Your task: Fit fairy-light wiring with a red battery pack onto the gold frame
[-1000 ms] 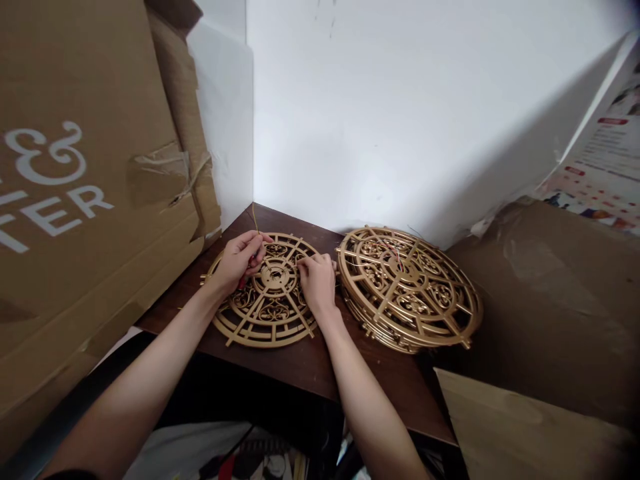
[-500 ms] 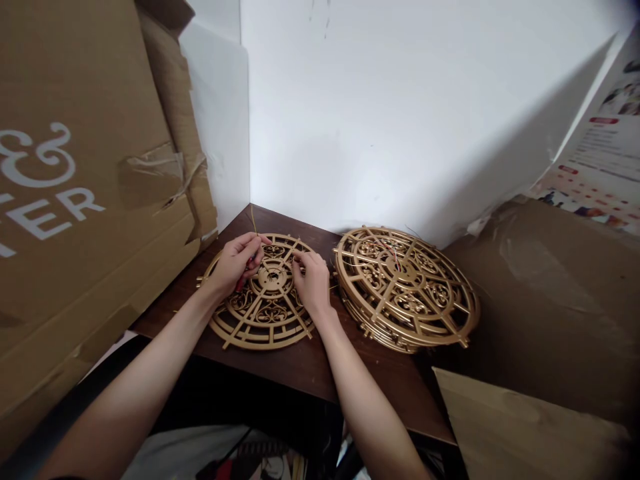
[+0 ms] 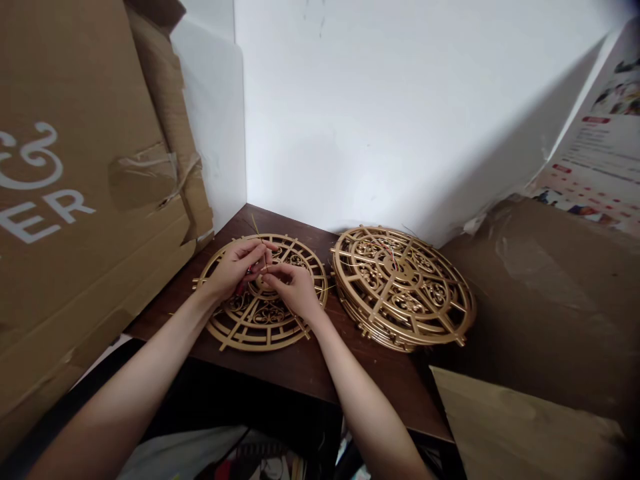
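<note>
A round gold openwork frame with scrollwork and spokes lies flat on the dark table. Over its middle, my left hand is closed, pinching a thin yellowish wire whose end sticks up above the fingers. A red-handled tool, probably small pliers or cutters, is tucked in the same palm, mostly hidden. My right hand meets the left fingertips, its thumb and finger pinched on a thin wire near the frame's centre hub.
To the right stands a stack of similar gold frames, with red and white wires at the top hub. A large cardboard box rises at left, and more cardboard at right. A white wall closes the back of the brown table.
My right hand has moved left from the frame's right side to the hub, and its fingertips now meet those of my left hand. The view has shifted slightly.
</note>
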`<state>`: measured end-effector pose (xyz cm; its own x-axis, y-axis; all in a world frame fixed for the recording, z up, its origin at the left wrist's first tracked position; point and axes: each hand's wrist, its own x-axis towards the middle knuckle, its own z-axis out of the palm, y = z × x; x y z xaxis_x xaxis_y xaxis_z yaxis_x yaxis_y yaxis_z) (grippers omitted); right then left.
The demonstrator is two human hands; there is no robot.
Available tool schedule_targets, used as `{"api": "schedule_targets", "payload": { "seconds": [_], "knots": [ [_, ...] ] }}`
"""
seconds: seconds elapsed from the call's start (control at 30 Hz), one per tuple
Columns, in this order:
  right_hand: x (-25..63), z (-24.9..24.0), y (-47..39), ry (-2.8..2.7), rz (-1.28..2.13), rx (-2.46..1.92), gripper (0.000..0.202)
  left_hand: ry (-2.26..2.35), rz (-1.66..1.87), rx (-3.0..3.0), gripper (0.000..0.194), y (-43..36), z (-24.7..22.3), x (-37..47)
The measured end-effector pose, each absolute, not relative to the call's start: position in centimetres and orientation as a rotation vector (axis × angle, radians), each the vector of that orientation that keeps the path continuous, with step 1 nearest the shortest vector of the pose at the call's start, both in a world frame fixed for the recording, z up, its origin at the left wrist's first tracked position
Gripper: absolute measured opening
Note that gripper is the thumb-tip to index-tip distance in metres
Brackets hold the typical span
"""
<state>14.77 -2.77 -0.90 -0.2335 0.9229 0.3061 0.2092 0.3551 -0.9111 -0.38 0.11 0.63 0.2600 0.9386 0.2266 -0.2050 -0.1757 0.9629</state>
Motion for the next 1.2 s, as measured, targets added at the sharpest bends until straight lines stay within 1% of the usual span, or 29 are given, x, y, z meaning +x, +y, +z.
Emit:
{"api": "schedule_targets", "payload": {
  "seconds": [0.13,0.27,0.5,0.67,0.8,0.97,1.1,1.2],
  "knots": [
    [15.0,-0.4,-2.6,-1.565,1.042,-0.94,0.017,0.808,1.202,1.329,0.028,-0.1,0.8,-0.2],
    [15.4,0.4,-2.6,-1.459,1.118,-0.969,0.02,0.86,1.244,1.268,0.029,0.0,0.7,-0.2],
    [15.6,0.7,-2.7,-1.44,1.092,-1.025,0.026,0.842,1.402,1.141,0.026,0.8,0.4,-0.7],
    [15.6,0.6,-2.5,-1.411,1.058,-1.071,0.029,0.896,1.27,1.293,0.028,0.2,0.6,-0.3],
    [15.8,0.5,-2.5,-1.46,0.931,-1.118,0.028,0.877,1.157,1.417,0.028,0.0,0.6,0.0],
    [15.8,0.5,-2.6,-1.498,0.855,-1.104,0.023,0.928,1.182,1.449,0.027,0.1,0.5,0.0],
    [15.8,0.7,-2.6,-1.475,0.885,-1.097,0.027,0.963,1.202,1.496,0.027,0.1,0.5,0.0],
    [16.0,0.6,-2.5,-1.485,0.838,-1.147,0.029,1.004,1.222,1.511,0.026,0.0,0.7,0.0]
  ]
}}
